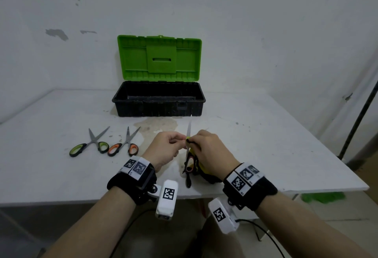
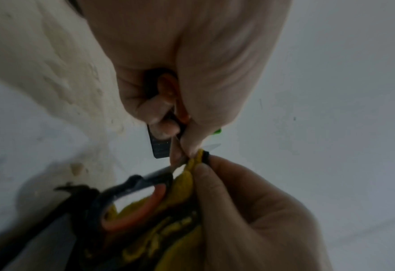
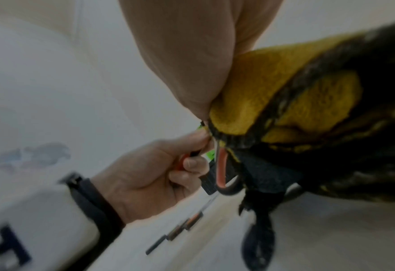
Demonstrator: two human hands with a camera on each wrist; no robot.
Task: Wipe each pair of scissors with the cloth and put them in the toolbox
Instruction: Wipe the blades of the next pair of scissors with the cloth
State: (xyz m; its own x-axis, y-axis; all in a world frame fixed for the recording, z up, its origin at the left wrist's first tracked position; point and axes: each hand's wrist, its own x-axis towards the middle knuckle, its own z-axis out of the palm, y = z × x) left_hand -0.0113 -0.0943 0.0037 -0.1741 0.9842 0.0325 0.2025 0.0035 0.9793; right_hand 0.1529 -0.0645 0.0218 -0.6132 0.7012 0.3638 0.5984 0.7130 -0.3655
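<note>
A pair of orange-and-black-handled scissors (image 1: 189, 127) is held up over the table's front, spread open, one blade pointing toward the toolbox (image 1: 158, 104). My left hand (image 1: 177, 142) grips one of its handles (image 2: 168, 91) with curled fingers. My right hand (image 1: 195, 142) pinches a yellow-and-black cloth (image 1: 201, 168) around the blade near the pivot. The cloth (image 3: 284, 88) hangs under that hand, and the other handle (image 2: 133, 207) dangles in front of it. The black toolbox stands with its green lid (image 1: 159, 57) up and looks empty.
Two more pairs lie on the white table (image 1: 266, 145) to the left: green-handled scissors (image 1: 88, 145) and orange-handled scissors (image 1: 124, 145), both partly spread. A stain (image 1: 157, 126) marks the surface before the toolbox. A dark pole (image 1: 358, 118) stands at the right.
</note>
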